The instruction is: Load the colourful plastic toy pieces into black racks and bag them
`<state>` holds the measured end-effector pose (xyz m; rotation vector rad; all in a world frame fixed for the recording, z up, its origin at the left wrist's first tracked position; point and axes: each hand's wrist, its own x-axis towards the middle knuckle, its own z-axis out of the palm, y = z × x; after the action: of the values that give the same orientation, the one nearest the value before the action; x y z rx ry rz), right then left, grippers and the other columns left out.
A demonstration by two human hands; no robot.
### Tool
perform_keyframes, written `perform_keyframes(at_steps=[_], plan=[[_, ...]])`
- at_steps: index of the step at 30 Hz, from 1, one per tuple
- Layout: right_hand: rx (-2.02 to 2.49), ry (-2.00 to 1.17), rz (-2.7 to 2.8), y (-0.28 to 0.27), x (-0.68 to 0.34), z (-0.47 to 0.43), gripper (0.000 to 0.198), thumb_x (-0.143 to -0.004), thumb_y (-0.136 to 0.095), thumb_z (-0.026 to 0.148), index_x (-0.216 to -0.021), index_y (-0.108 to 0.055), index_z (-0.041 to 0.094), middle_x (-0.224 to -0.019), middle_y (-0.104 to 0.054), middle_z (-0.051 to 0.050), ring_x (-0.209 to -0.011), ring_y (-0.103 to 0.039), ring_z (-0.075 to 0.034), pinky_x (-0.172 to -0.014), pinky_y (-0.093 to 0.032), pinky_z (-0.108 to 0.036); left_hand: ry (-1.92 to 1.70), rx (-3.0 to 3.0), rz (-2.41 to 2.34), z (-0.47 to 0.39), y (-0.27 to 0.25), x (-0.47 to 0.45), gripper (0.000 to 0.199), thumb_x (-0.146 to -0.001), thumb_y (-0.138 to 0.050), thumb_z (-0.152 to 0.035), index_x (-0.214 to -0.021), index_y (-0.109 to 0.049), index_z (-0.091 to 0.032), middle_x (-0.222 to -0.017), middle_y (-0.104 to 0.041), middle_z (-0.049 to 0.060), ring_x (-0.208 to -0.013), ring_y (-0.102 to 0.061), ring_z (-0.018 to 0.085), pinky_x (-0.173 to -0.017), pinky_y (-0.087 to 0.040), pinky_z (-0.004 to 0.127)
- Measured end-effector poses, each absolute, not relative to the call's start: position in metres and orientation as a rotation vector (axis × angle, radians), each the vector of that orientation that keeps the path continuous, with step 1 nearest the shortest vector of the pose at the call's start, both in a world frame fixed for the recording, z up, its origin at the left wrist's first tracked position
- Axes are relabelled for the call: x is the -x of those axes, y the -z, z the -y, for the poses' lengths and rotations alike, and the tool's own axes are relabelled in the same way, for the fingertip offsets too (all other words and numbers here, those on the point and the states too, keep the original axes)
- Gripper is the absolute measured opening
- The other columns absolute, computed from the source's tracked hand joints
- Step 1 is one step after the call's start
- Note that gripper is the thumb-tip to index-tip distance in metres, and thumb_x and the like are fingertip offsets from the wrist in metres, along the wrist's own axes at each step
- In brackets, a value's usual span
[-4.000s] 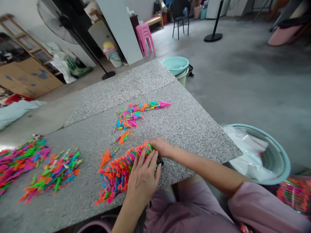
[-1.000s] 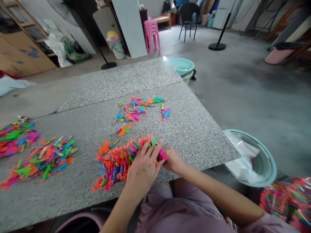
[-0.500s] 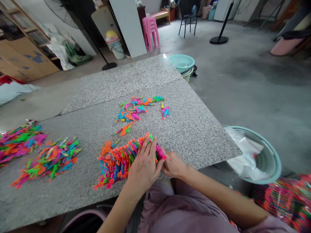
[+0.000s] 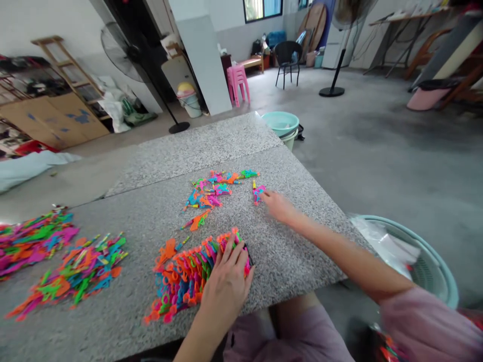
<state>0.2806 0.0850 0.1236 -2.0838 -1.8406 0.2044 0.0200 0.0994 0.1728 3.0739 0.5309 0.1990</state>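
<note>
My left hand (image 4: 227, 274) lies over the right end of a tightly packed row of colourful plastic toy guns (image 4: 184, 279). Its fingers stretch across their tops, and the thumb rests at the row's end by a dark edge. My right hand (image 4: 278, 206) reaches forward over the table, fingers closed at a pink and blue toy gun (image 4: 258, 194) with a yellow tip. That one lies flat, apart from the others; the fingertips are slightly blurred. To its left, several more toy guns (image 4: 207, 200) are scattered, and an orange one (image 4: 196, 220) sits nearer the row.
Two heaps of similar pieces (image 4: 81, 269) (image 4: 33, 239) cover the left of the speckled stone table (image 4: 298, 251). Beyond its right edge stands a basket (image 4: 439, 261) with clear plastic bags. Turquoise basins (image 4: 281, 120) stand past the far corner.
My right hand has left the row's right end and moved forward to the pink and blue toy gun. My left hand stays on the row. The view has tilted up.
</note>
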Motion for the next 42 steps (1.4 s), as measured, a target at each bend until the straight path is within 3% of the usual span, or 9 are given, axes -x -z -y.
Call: perform_keyframes(at_steps=[3, 9, 12, 15, 20, 26, 36, 42], plan=[[2.187, 0.022, 2.021, -0.128, -0.317, -0.142, 0.037, -0.093, -0.033, 0.002, -0.121, -0.056, 0.01, -0.13, -0.054, -0.022, -0.11, -0.056, -0.027, -0.083, -0.047, -0.038, -0.212, -3.094, -0.511, -0.101, -0.172, -0.017, 0.033, -0.089, -0.056, -0.024, -0.121, -0.058, -0.016, -0.133, -0.061, 0.01, -0.138, -0.041, 0.033, -0.104, -0.048, 0.054], [2.085, -0.096, 2.318, -0.115, -0.351, -0.154, 0.016, -0.089, -0.051, 0.004, -0.085, -0.065, 0.012, -0.092, -0.068, -0.014, -0.095, -0.061, -0.021, -0.079, -0.044, -0.028, -0.114, -3.05, -0.429, -0.107, -0.179, -0.007, 0.034, -0.089, -0.056, -0.024, -0.123, -0.058, -0.017, -0.136, -0.059, 0.008, -0.139, -0.039, 0.032, -0.107, -0.047, 0.051], [2.069, -0.216, 2.116, -0.099, -0.349, -0.111, 0.014, -0.089, -0.051, 0.007, -0.096, -0.063, 0.012, -0.091, -0.068, -0.011, -0.084, -0.062, -0.018, -0.074, -0.043, -0.026, -0.076, -3.011, -0.404, -0.108, -0.183, -0.004, 0.038, -0.092, -0.053, -0.025, -0.128, -0.054, -0.015, -0.138, -0.057, 0.009, -0.143, -0.033, 0.031, -0.11, -0.044, 0.051], [2.005, -0.444, 1.521, -0.084, -0.307, -0.068, 0.023, -0.083, -0.063, 0.018, -0.105, -0.058, 0.014, -0.085, -0.067, -0.004, -0.069, -0.06, -0.015, -0.064, -0.043, -0.024, -0.077, -3.0, -0.416, -0.107, -0.185, -0.005, 0.038, -0.093, -0.052, -0.025, -0.129, -0.054, -0.015, -0.138, -0.057, 0.009, -0.144, -0.03, 0.031, -0.111, -0.043, 0.052], [1.606, -0.832, 1.244, -0.071, -0.207, -0.056, 0.014, -0.08, -0.065, 0.024, -0.091, -0.06, 0.018, -0.075, -0.066, 0.0, -0.066, -0.06, -0.014, -0.063, -0.045, -0.022, -0.047, -3.031, -0.427, -0.105, -0.188, -0.009, 0.039, -0.093, -0.051, -0.025, -0.13, -0.053, -0.013, -0.139, -0.056, 0.01, -0.145, -0.027, 0.031, -0.112, -0.041, 0.053], [1.636, -0.794, 1.433, -0.071, -0.181, -0.074, 0.019, -0.076, -0.063, 0.014, -0.095, -0.063, 0.019, -0.077, -0.067, -0.001, -0.07, -0.063, -0.016, -0.066, -0.044, -0.023, -0.036, -3.022, -0.426, -0.105, -0.189, -0.008, 0.04, -0.093, -0.051, -0.023, -0.132, -0.052, -0.017, -0.143, -0.052, 0.009, -0.148, -0.02, 0.031, -0.113, -0.04, 0.053], [1.689, -0.662, 1.708, -0.078, -0.186, -0.066, 0.034, -0.081, -0.059, 0.011, -0.114, -0.055, 0.016, -0.09, -0.068, -0.007, -0.079, -0.063, -0.018, -0.073, -0.047, -0.025, -0.077, -3.034, -0.451, -0.103, -0.186, -0.01, 0.039, -0.093, -0.049, -0.023, -0.131, -0.052, -0.015, -0.142, -0.052, 0.012, -0.145, -0.027, 0.033, -0.108, -0.045, 0.054], [1.826, -0.566, 1.833, -0.096, -0.175, -0.064, 0.031, -0.089, -0.053, 0.017, -0.119, -0.052, 0.013, -0.093, -0.068, -0.01, -0.078, -0.063, -0.018, -0.069, -0.045, -0.026, -0.136, -3.011, -0.526, -0.101, -0.185, -0.011, 0.034, -0.091, -0.053, -0.023, -0.124, -0.055, -0.015, -0.135, -0.054, 0.015, -0.142, -0.033, 0.034, -0.109, -0.043, 0.055]])
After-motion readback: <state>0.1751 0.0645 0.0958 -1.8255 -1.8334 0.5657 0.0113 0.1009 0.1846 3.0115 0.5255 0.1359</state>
